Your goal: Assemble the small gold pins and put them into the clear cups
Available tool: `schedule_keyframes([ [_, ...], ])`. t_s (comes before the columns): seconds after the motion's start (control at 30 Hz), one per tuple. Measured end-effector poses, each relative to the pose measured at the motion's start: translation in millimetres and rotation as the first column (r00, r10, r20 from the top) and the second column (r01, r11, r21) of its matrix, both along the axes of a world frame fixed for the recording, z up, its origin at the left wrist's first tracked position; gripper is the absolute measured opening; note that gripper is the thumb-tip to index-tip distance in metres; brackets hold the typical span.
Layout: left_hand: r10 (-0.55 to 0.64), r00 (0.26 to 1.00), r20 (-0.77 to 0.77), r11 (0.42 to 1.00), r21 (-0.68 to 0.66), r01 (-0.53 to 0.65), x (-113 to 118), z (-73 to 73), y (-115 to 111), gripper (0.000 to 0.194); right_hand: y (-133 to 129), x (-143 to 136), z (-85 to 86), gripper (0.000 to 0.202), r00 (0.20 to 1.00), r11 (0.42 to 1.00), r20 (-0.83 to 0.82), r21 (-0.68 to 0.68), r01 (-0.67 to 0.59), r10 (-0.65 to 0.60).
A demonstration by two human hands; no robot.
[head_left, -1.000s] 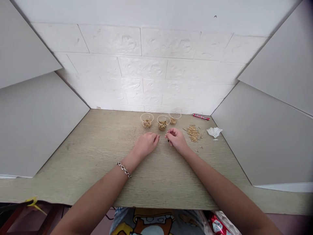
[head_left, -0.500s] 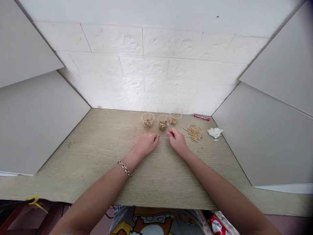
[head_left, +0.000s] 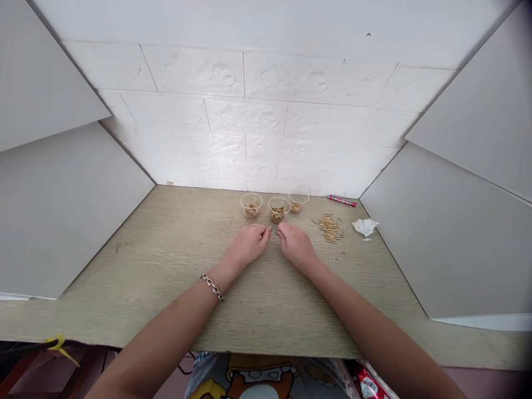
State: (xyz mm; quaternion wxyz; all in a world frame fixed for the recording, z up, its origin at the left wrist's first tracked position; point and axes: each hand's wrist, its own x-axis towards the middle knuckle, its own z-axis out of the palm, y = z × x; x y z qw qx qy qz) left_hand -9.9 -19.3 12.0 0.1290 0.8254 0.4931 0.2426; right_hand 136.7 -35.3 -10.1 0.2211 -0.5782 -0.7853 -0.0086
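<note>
Both hands are on the table, close together in front of the clear plastic cups. My left hand (head_left: 250,242) is closed in a pinch, thumb against the curled fingers; what it holds is too small to make out. Facing it a short gap away, my right hand (head_left: 296,244) is also pinched, its fingertips hiding whatever is in them. Just beyond the hands stand a left cup (head_left: 251,208), a middle cup (head_left: 278,210) and a right cup (head_left: 297,200), each with small gold-coloured metal pieces. A pile of thin gold-coloured rods (head_left: 329,228) lies right of my right hand.
A red pen (head_left: 342,200) lies at the back right, with a crumpled white tissue (head_left: 364,226) in front of it. Tiny brown bits (head_left: 226,228) are scattered left of my left hand. Grey panels (head_left: 70,205) flank the table, and a white brick-patterned wall (head_left: 245,116) stands behind.
My right hand has moved left, bringing its fingertips close to those of my left hand. My left hand has stayed in place.
</note>
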Motion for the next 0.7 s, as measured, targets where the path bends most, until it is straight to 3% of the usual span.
schedule_keyframes([
  [0.13, 0.037, 0.989, 0.144, 0.993, -0.115, -0.020, 0.0, -1.2, 3.7, 0.043, -1.7, 3.2, 4.4, 0.015, 1.000, 1.000, -0.027, 0.001, -0.007, 0.007],
  [0.27, 0.067, 0.962, 0.263, 0.987, -0.159, -0.025, 0.5, 0.0, 2.7, 0.032, -1.9, 7.4, 5.1, 0.013, 0.996, 0.999, -0.080, -0.030, -0.036, 0.034],
  [0.37, 0.078, 0.919, 0.386, 0.986, -0.168, -0.012, 1.3, 1.8, -1.3, 0.053, 0.3, 11.2, 4.3, 0.013, 0.962, 0.994, -0.271, -0.086, -0.062, 0.036],
  [0.47, 0.036, 0.881, 0.473, 0.987, -0.154, 0.043, 2.6, 1.5, -4.2, 0.060, 2.5, 14.5, 3.8, 0.016, 0.775, 0.983, -0.632, -0.141, -0.114, -0.001],
  [0.53, 0.000, 0.868, 0.497, 0.989, -0.128, 0.073, 3.5, 0.2, -5.4, 0.059, 3.0, 15.2, 2.7, 0.021, 0.625, 0.968, -0.780, -0.175, -0.181, -0.024],
  [0.63, -0.059, 0.861, 0.505, 0.987, -0.100, 0.126, 4.9, -1.3, -7.3, 0.058, 2.5, 14.3, 0.9, 0.024, 0.492, 0.947, -0.869, -0.199, -0.253, -0.051],
  [0.7, -0.085, 0.846, 0.526, 0.983, -0.095, 0.158, 5.9, -1.5, -8.8, 0.057, 1.6, 13.7, 1.3, 0.024, 0.466, 0.945, -0.884, -0.193, -0.266, -0.049],
])
